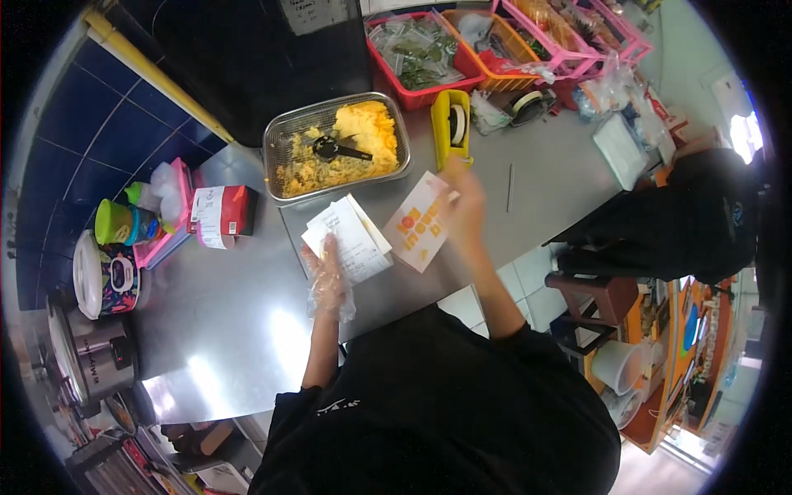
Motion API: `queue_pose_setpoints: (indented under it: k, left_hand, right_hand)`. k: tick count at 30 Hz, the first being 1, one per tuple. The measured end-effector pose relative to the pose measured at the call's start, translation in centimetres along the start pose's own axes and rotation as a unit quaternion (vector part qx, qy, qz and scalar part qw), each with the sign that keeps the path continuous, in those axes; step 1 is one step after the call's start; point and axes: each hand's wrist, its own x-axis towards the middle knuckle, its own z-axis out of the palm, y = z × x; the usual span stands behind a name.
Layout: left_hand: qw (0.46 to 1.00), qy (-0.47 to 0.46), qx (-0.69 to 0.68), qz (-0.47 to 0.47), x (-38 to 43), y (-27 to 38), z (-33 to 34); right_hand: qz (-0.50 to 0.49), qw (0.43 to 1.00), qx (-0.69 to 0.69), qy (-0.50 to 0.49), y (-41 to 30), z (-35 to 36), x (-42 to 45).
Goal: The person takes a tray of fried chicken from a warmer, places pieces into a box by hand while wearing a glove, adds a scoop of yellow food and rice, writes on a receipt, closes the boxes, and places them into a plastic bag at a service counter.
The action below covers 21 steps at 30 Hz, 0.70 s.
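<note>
My left hand [328, 272], in a clear plastic glove, holds a small stack of paper slips [352, 241], thumb on top. The slips bear writing. Beside them a white printed paper packet [416, 226] with orange lettering lies at a slant. My right hand [467, 201], bare and motion-blurred, is over the packet's right side, its fingertips at the near end of a yellow tape dispenser [442, 124]. Whether those fingers grip anything cannot be made out. Behind the slips, a wire-mesh basket [272, 139] holds crumbly yellow food [371, 133] with a black scoop [340, 150] in it.
On the steel table [216, 309] are a red box [241, 210] and a thin metal rod [510, 187]. A red basket [427, 96] of bagged leaves and an orange basket [504, 80] stand behind. A rice cooker [93, 352] is at left; another person [668, 216] is at right.
</note>
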Motion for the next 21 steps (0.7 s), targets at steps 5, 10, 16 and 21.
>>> queue_pose_setpoints:
  k: [5,10,16,21]
  left_hand:
    - [0.996,-0.049,-0.041,-0.066,-2.6,5.7,5.0]
    - [0.994,-0.069,-0.050,-0.061,-2.3,5.3,6.0]
    - [0.986,-0.091,-0.083,-0.110,-1.4,6.0,6.9]
    - [0.984,-0.135,-0.088,-0.070,-0.6,7.0,8.3]
  right_hand:
    - [0.255,0.962,-0.074,0.066,7.5,-3.8,9.4]
    - [0.397,0.884,0.235,-0.079,8.3,-2.9,9.0]
    - [0.089,0.975,0.193,0.070,12.9,-1.6,3.9]
    - [-0.015,0.929,-0.368,0.027,14.7,-5.4,3.1]
